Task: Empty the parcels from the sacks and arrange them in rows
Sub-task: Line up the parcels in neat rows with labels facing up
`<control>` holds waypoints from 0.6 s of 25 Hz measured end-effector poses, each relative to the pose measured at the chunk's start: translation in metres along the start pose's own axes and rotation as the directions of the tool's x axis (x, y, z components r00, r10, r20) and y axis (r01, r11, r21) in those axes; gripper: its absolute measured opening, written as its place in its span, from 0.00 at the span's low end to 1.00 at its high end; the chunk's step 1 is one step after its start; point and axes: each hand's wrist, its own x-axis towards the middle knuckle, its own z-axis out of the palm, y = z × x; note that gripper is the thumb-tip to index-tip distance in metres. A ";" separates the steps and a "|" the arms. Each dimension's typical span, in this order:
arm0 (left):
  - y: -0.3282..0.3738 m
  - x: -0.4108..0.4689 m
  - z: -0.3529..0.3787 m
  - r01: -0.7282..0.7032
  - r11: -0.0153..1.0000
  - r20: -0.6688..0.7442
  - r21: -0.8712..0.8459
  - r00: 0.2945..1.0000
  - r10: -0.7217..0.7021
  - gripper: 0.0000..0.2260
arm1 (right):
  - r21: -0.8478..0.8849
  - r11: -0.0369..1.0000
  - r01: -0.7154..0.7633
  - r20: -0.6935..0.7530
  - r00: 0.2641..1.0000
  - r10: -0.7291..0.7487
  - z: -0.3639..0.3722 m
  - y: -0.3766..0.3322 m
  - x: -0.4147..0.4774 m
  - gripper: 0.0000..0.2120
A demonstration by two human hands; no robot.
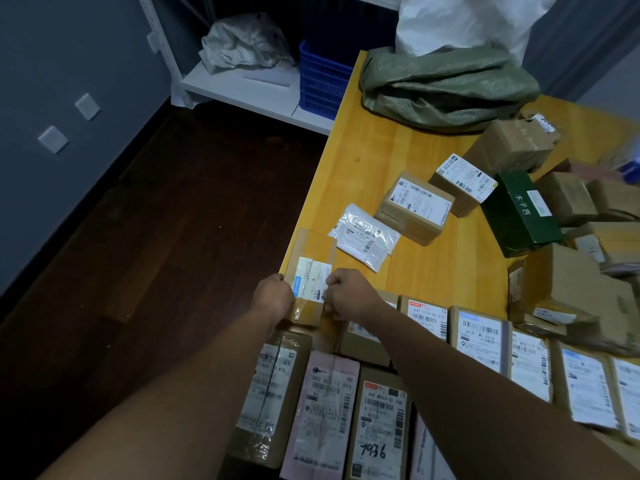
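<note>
I see both hands on one flat brown parcel (313,251) at the left edge of the counter (398,150). The left hand (273,294) grips its near left corner, and the left fingers (280,278) are curled tight round the edge. The right hand (349,294) holds the near right side, and the right fingers (331,282) are curled too, pinching the parcel by its white label. The parcel lies between the two hands and reaches away past the fingers. I cannot tell if it rests on the counter or is lifted a little. Just past the right fingers, a bit to the right, lies a clear bag parcel (365,235), and beyond it sits a small brown box (415,209). Further right stands a green box (519,213). Far beyond the fingers a crumpled green sack (446,88) lies on the counter, with a white sack (460,22) behind it. Nearer to me than the fingers, under both arms, rows of parcels (479,336) lie side by side, and one is a pink parcel (322,417). Left of the left fingers is the dark floor (156,254).
</note>
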 end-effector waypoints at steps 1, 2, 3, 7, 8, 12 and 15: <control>-0.001 0.001 -0.002 0.004 0.999 -0.013 0.047 1.000 -0.004 0.17 | -0.019 1.000 0.000 0.004 1.000 0.000 0.004 -0.001 0.001 0.04; -0.002 0.003 -0.002 0.012 0.996 -0.039 0.088 0.999 -0.009 0.16 | -0.042 0.999 -0.006 0.012 1.000 0.007 0.009 0.000 0.003 0.05; -0.003 0.004 -0.002 0.022 0.992 -0.059 0.124 0.998 -0.014 0.16 | -0.069 0.997 -0.016 0.028 0.999 0.018 0.012 0.000 0.003 0.07; -0.007 0.006 0.002 0.078 0.984 -0.072 0.159 0.995 -0.067 0.16 | -0.164 0.986 -0.044 0.081 0.995 0.058 0.019 0.003 0.006 0.10; -0.009 0.006 0.004 0.082 0.984 -0.056 0.161 0.996 -0.074 0.16 | -0.190 0.981 -0.041 0.088 0.994 0.059 0.020 0.002 0.007 0.11; -0.011 0.007 0.002 0.081 0.979 -0.026 0.187 0.997 -0.077 0.17 | -0.243 0.970 -0.022 0.117 0.992 0.052 0.024 -0.002 0.010 0.18; -0.011 0.010 0.000 0.075 0.971 -0.006 0.226 0.997 -0.076 0.19 | -0.305 0.952 0.030 0.155 0.988 0.019 0.033 -0.005 0.011 0.16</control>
